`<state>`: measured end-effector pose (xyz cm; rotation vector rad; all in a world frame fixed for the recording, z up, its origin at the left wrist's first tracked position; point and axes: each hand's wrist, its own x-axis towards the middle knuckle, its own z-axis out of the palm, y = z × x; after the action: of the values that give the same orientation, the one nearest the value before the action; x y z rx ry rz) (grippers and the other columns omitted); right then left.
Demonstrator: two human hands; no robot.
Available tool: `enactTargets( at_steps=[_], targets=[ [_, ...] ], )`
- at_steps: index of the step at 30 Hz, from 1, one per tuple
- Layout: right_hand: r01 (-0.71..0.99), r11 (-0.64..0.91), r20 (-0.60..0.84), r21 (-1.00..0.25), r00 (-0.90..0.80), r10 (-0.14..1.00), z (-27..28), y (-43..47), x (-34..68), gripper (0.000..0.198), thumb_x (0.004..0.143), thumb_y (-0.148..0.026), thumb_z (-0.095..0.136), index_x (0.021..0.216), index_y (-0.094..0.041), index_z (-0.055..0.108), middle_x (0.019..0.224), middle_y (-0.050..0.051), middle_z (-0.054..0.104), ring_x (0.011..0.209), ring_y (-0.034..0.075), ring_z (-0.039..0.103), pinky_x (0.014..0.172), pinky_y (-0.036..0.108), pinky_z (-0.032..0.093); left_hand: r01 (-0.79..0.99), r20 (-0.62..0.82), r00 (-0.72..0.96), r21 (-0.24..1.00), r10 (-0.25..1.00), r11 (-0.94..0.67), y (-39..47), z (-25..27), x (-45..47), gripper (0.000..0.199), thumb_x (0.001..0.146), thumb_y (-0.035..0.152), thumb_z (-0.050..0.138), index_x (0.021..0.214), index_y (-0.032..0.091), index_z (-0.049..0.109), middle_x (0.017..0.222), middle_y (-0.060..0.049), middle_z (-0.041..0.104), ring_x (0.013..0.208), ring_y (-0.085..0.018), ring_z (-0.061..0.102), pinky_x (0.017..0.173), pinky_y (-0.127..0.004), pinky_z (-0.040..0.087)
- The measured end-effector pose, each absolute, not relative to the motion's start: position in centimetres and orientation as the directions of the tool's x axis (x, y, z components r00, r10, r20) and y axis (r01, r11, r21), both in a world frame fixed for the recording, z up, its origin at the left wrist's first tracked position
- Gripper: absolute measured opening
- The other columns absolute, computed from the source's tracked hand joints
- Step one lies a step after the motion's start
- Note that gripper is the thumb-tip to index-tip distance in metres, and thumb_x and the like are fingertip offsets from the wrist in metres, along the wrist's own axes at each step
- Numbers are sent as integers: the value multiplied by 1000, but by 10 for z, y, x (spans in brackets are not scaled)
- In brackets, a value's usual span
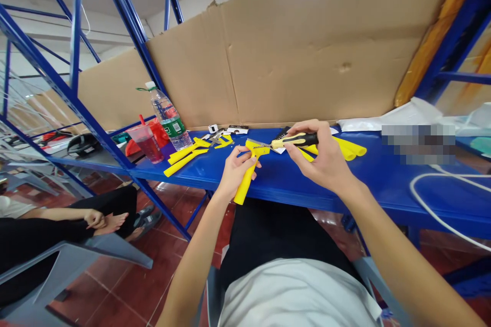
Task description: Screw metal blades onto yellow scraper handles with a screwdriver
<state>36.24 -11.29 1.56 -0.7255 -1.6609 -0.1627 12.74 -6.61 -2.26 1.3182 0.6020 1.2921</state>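
Over the front edge of the blue bench (368, 184), the left hand (235, 169) is clenched round the handle of a yellow scraper (248, 173), its head at 12 o'clock. The right hand (320, 156) grips a yellow-and-black screwdriver (293, 140), tip at 9 o'clock, seemingly on the head. A slipping tip could jab the left fingers; a loosened screw could drop to the floor.

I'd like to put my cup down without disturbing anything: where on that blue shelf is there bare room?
The blue metal shelf lies bare between the right hand and the white cable, and along its front edge below the loose yellow plastic handles. It is crowded around the clear plastic water bottle, the red drink cup and the parts behind the left hand.
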Motion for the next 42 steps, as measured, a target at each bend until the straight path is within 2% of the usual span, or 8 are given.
enactTargets(
  at_steps=[4,9,16,23,27,33,39,42],
  targets=[
    [507,803,917,-313,-58,394,14,-112,366,24,102,-37,76,121,-27,65,114,8,77,102,28,77,90,44,64,-331,325,233,913,917,-239,-65,-23,128,59,74,35,101,108,23,55,100,-4,75,76,-16,71,49,-21,50],
    [602,754,926,-264,-60,372,11,-108,368,19,99,-40,80,106,-27,68,98,6,77,86,26,75,78,41,62,-355,327,223,905,918,-236,-64,-24,127,58,73,35,102,107,23,57,98,-4,74,77,-17,72,49,-21,50],
    [519,783,896,-343,-70,439,13,-110,367,28,100,-38,76,123,-25,65,116,10,77,104,29,77,89,44,64,-388,320,200,894,926,-225,-60,-27,126,59,71,36,104,107,23,58,94,-3,73,76,-18,73,50,-22,51],
    [611,756,939,-236,-58,340,12,-109,369,18,99,-41,80,105,-27,71,98,6,78,87,26,76,80,41,62,-426,326,190,877,926,-221,-61,-24,125,59,70,34,103,104,23,57,91,-3,73,76,-18,72,48,-23,50],
    [660,701,933,-270,0,360,12,-110,370,23,98,-46,81,102,-27,69,93,5,77,80,26,75,73,39,61,-415,325,192,882,926,-223,-64,-21,123,57,70,33,103,103,22,58,88,-3,73,76,-20,74,48,-23,50],
    [527,782,901,-333,-67,429,15,-114,369,30,100,-41,77,124,-27,66,118,10,78,105,31,78,92,47,66,-405,299,204,893,932,-198,-65,-16,118,60,67,33,105,103,22,59,92,-4,74,74,-19,72,46,-23,50],
    [586,760,931,-281,-25,364,14,-112,367,20,98,-42,81,108,-27,71,102,8,79,92,30,78,85,46,66,-401,276,254,902,927,-159,-64,-19,118,59,69,34,105,104,23,58,93,-4,74,76,-19,73,48,-22,49],
    [601,744,931,-290,-3,365,12,-110,366,23,98,-42,81,110,-27,69,102,8,78,91,29,78,84,45,65,-394,278,255,905,926,-163,-63,-20,118,59,69,34,104,103,23,58,94,-4,74,74,-18,72,48,-22,50]
  ],
)
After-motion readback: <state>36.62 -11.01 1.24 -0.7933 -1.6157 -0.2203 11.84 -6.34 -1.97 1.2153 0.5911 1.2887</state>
